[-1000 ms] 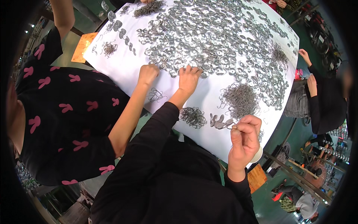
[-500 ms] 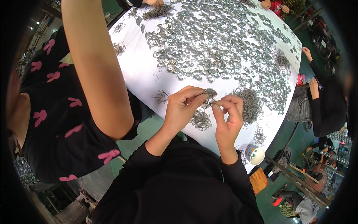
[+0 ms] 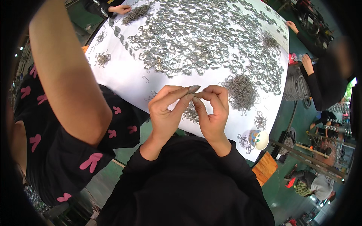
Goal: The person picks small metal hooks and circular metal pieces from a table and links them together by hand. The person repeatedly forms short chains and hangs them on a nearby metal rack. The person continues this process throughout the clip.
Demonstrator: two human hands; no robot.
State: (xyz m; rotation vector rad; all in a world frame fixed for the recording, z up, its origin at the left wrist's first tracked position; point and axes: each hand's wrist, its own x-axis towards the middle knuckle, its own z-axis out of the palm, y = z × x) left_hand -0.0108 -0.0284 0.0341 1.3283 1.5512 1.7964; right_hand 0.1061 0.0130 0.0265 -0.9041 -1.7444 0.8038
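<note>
My left hand (image 3: 166,113) and my right hand (image 3: 212,113) meet in front of my chest, above the near edge of the white table (image 3: 128,81). Both pinch one small flat metal piece (image 3: 194,89) between their fingertips. Under the hands lies a small tangle of wire hooks (image 3: 191,113). A bigger heap of wire hooks (image 3: 241,88) sits just to the right. A wide spread of shiny metal plates (image 3: 196,37) covers the far part of the table.
A person in a black top with pink shapes (image 3: 49,150) stands close on my left, a bare arm (image 3: 68,71) reaching over the table. A small cup (image 3: 259,139) stands at the table's right edge. Other people's hands (image 3: 307,64) work at the right and far side.
My hands came back from the table and joined before my chest, with a metal piece between the fingertips. The neighbour's arm lifted across the left of the view.
</note>
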